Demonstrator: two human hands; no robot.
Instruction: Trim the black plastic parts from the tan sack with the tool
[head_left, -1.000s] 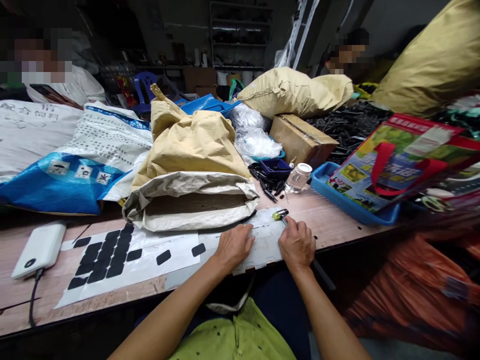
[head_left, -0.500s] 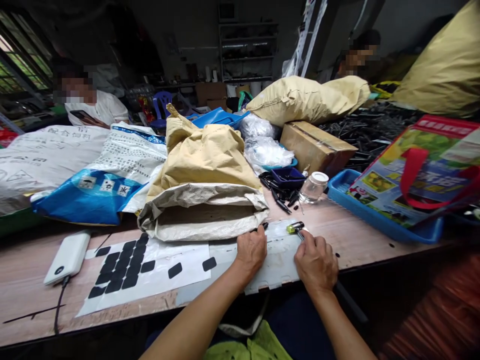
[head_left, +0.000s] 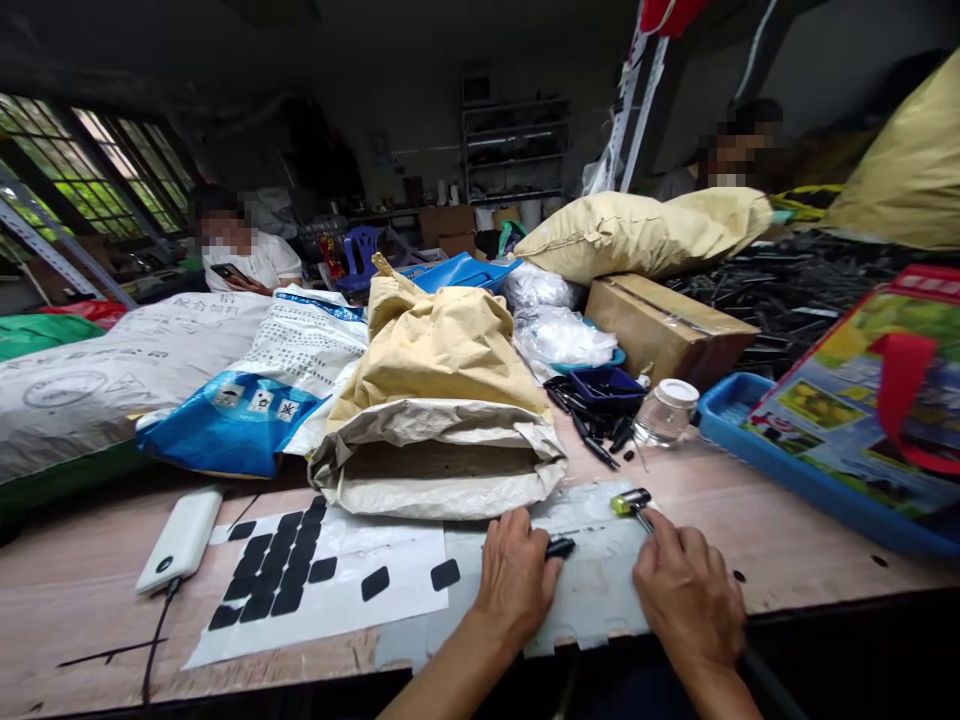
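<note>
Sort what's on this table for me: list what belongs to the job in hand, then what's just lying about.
Likely in the job:
- hammer, in the right hand
- black piece, in the left hand
- grey sheet, under the left hand

Apparently just lying about:
- power bank
- jar
- carton

Left hand [head_left: 517,565] curled, right hand [head_left: 691,588] clenched

Dim overall | daylight at left window [head_left: 135,185] | table [head_left: 791,555] brighter | wide-angle edge stretch
</note>
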